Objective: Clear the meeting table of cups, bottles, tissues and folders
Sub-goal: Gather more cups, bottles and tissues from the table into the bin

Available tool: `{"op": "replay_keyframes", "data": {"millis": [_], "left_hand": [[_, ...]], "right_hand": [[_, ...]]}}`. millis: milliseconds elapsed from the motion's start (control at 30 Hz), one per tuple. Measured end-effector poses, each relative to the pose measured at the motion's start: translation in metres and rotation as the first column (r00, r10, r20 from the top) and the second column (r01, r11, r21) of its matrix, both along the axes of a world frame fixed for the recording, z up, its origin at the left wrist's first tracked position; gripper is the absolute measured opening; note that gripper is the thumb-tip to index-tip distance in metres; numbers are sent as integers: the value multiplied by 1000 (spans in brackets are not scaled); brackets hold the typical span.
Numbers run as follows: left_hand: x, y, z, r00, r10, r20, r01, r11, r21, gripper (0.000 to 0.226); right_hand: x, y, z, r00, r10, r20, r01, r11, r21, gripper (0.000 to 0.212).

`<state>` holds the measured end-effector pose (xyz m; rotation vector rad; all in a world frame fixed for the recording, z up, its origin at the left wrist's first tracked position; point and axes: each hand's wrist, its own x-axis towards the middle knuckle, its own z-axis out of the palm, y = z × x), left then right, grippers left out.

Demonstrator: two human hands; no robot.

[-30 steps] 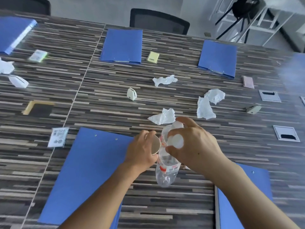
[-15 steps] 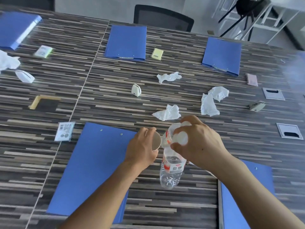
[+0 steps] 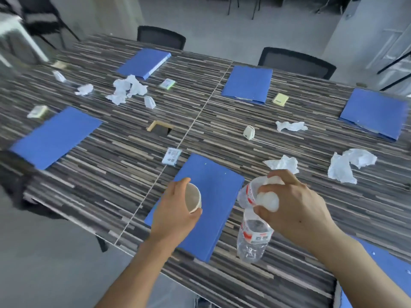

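My left hand (image 3: 175, 213) grips a paper cup (image 3: 194, 197) tipped on its side, mouth facing right, above a blue folder (image 3: 209, 194). My right hand (image 3: 291, 204) holds two clear plastic bottles with red labels, one (image 3: 253, 236) hanging downward, the other (image 3: 248, 193) above it, plus a white wad (image 3: 268, 200), probably tissue. Crumpled tissues lie on the striped table (image 3: 106, 174): one (image 3: 283, 164) just beyond my right hand, one (image 3: 347, 164) further right, one (image 3: 290, 126) behind, a heap (image 3: 126, 88) at the far left.
More blue folders lie at the left (image 3: 55, 136), the far left (image 3: 144, 63), the far middle (image 3: 246, 84), the far right (image 3: 373, 113) and the near right corner (image 3: 382, 276). Small cards, sticky-note pads and white clips are scattered about. Black chairs (image 3: 295, 62) stand behind the table.
The view has swung left and pulled back, showing the table's left half and near edge. My hands have drawn apart, the cup moving left away from the bottles.
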<state>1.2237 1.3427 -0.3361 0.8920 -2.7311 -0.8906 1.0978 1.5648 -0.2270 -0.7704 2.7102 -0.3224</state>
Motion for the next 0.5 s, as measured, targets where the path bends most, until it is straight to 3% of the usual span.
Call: {"op": "replay_keyframes", "data": {"millis": [233,500], "left_hand": [[127,-63,31,949,306,-74,-304,952,35,74],[258,-179,51,812,574,-105,-574,818,32,71]], "right_hand": [[61,-73,8,981,192,11,-191,979,-71,20],[142,-230,11,912,409,1,-407,909,-88,13]]}}
